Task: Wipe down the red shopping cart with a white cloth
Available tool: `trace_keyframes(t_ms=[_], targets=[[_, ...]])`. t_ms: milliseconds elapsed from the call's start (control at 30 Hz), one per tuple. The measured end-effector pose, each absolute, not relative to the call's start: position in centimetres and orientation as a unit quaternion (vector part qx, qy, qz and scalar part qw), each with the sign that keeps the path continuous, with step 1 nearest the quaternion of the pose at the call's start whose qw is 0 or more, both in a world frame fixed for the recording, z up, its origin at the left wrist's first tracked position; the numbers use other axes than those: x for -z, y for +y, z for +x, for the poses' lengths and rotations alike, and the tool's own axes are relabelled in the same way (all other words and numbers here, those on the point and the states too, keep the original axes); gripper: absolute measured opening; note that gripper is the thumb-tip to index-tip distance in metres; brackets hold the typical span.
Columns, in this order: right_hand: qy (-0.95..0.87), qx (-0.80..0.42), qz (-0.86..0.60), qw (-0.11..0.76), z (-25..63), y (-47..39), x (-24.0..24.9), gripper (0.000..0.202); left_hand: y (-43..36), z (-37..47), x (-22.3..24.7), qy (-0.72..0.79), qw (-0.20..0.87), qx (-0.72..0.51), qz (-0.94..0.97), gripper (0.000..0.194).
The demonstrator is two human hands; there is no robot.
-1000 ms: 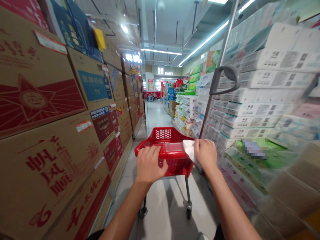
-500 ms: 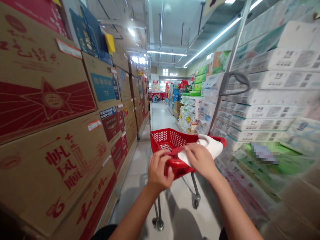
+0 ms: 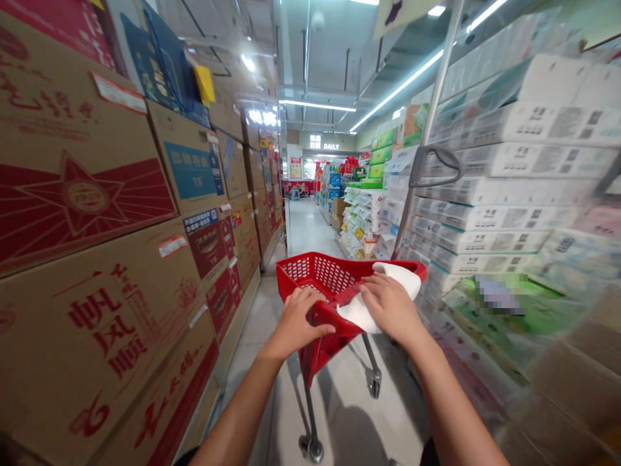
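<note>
A red plastic shopping cart [image 3: 334,272] with a perforated basket stands in front of me, its near corner towards me. My left hand [image 3: 301,320] grips the cart's near left rim, with the fingers over the top and the thumb on the near side. On the right part of the rim lies a white cloth [image 3: 405,279], draped over the edge. My right hand [image 3: 391,307] is pressed on this cloth, fingers bent over it and pointing left. The cart's thin metal legs end in wheels on the floor.
Stacked cardboard cartons [image 3: 121,310] rise close on the left. On the right are piles of white wrapped paper packs [image 3: 528,155], a metal pole [image 3: 417,149] with a grey handle, and green packs [image 3: 538,294] lower down. The tiled aisle [image 3: 310,223] runs ahead.
The cart has turned slightly and shifted left, showing more of its near side. My left hand has moved left and a little up along the rim, its fingers less curled.
</note>
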State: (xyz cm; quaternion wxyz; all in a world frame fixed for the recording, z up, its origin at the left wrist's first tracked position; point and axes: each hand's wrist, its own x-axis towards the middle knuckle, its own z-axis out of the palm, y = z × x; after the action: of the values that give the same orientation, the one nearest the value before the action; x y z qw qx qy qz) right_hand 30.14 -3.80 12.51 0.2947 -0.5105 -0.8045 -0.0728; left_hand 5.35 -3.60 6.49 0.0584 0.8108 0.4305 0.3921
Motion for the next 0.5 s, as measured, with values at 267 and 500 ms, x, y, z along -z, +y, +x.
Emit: trace_keyframes(t_ms=[267, 500], targets=[[-0.782, 0.045, -0.594, 0.184, 27.3, -7.4, -14.2, 0.044, -6.2, 11.3, -5.6, 0.515, -0.017, -0.398, 0.759, 0.052], [-0.758, 0.054, -0.644, 0.086, 29.5, -8.1, -14.4, 0.050, -4.8, 9.4, -3.7, 0.454, -0.054, -0.361, 0.813, 0.081]])
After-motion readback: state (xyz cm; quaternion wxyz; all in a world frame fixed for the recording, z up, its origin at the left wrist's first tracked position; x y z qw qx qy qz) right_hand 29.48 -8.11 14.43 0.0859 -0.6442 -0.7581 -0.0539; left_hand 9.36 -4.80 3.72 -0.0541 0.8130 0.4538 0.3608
